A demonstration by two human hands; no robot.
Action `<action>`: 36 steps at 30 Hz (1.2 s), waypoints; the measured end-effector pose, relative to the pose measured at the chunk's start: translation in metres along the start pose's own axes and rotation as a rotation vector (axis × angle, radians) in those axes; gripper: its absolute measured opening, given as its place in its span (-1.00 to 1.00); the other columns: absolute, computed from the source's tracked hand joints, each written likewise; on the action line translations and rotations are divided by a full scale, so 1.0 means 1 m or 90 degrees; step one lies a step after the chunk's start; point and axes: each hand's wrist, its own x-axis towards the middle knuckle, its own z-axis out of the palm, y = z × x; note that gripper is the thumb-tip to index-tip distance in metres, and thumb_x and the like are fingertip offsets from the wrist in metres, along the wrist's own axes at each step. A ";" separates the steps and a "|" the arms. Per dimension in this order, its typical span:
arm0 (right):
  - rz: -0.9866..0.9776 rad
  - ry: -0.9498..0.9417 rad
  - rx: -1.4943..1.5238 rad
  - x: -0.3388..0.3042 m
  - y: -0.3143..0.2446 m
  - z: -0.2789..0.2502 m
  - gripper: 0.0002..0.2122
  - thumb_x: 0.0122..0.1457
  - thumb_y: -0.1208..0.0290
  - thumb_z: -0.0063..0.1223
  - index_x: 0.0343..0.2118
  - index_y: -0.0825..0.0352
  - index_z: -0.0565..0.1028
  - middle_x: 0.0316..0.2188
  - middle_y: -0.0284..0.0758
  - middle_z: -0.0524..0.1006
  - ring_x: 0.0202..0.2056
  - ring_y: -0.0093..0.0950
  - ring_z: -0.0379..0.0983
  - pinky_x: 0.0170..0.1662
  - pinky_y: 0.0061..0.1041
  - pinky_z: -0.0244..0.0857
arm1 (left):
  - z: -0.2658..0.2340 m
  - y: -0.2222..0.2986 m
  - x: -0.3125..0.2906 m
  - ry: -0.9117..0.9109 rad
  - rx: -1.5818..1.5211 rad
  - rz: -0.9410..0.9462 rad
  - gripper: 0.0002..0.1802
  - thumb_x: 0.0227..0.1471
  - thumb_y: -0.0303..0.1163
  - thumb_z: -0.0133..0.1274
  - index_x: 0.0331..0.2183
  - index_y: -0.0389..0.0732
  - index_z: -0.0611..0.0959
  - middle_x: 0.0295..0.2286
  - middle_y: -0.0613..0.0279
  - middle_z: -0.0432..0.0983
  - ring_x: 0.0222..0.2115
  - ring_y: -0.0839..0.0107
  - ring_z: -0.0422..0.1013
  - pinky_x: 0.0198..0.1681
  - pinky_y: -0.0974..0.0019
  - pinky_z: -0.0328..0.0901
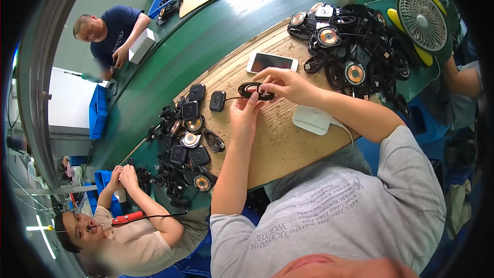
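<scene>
Above the cardboard, a coiled black cable (249, 89) is held between my two hands. My left hand (245, 110) pinches it from below, thumb against the loops. From the right, my right hand (286, 85) grips the same coil with thumb and fingers. The cable runs left to a black square charging pad (217, 101), which lies just beside my left hand. A white phone (271, 63) with a dark screen lies beyond my hands. Near my right forearm is a white square pad (312, 119) with a white cord.
Tangled charging pads with cables (191, 139) are heaped at left, and a larger heap (355, 51) at right, some showing copper coils. A green fan (423, 18) stands far right. Cardboard (272, 149) covers part of the green belt (226, 13). Two people work at left.
</scene>
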 end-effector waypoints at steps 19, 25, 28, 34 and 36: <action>-0.269 0.028 -0.397 -0.013 0.006 0.000 -0.86 0.13 0.29 0.19 -0.31 0.19 0.53 -0.28 -0.40 0.46 -0.25 -0.38 0.41 -0.20 -0.36 0.35 | 0.034 0.006 -0.014 -0.033 0.037 0.102 -0.75 0.13 -0.52 0.11 -0.14 -0.36 0.50 -0.28 0.11 0.48 -0.24 0.39 0.44 -0.16 0.45 0.37; -0.576 0.160 -0.728 -0.010 -0.010 -0.005 -0.89 0.06 0.32 0.23 -0.34 0.14 0.57 -0.25 -0.37 0.45 -0.25 -0.38 0.39 -0.17 -0.42 0.34 | 0.004 0.020 -0.018 -0.072 0.008 -0.105 -0.73 0.12 -0.48 0.13 -0.12 -0.32 0.53 -0.32 0.11 0.55 -0.32 0.36 0.51 -0.17 0.45 0.38; -0.562 0.126 -0.772 -0.018 -0.011 -0.012 -0.74 0.01 0.32 0.24 -0.19 0.10 0.56 -0.18 -0.34 0.47 -0.18 -0.37 0.41 -0.10 -0.42 0.35 | 0.000 0.022 -0.016 -0.134 0.028 -0.138 -0.75 0.14 -0.49 0.12 -0.13 -0.33 0.54 -0.27 0.08 0.52 -0.29 0.39 0.46 -0.17 0.42 0.37; -0.117 -0.016 -0.706 -0.079 -0.028 -0.016 -0.46 -0.14 0.28 0.32 -0.01 0.06 0.44 0.07 -0.26 0.41 -0.01 -0.28 0.38 0.03 -0.35 0.32 | -0.015 0.021 -0.013 -0.092 0.145 -0.050 -0.79 0.10 -0.49 0.15 -0.18 -0.29 0.59 -0.34 0.16 0.56 -0.36 0.45 0.47 -0.25 0.48 0.36; -0.125 0.022 -0.798 -0.108 -0.013 -0.008 -0.33 -0.22 0.28 0.35 0.07 0.03 0.37 0.16 -0.24 0.33 0.06 -0.25 0.32 0.06 -0.33 0.30 | -0.010 0.022 -0.017 -0.089 0.220 -0.050 -0.83 0.07 -0.50 0.17 -0.24 -0.28 0.61 -0.38 0.20 0.56 -0.39 0.50 0.45 -0.29 0.52 0.34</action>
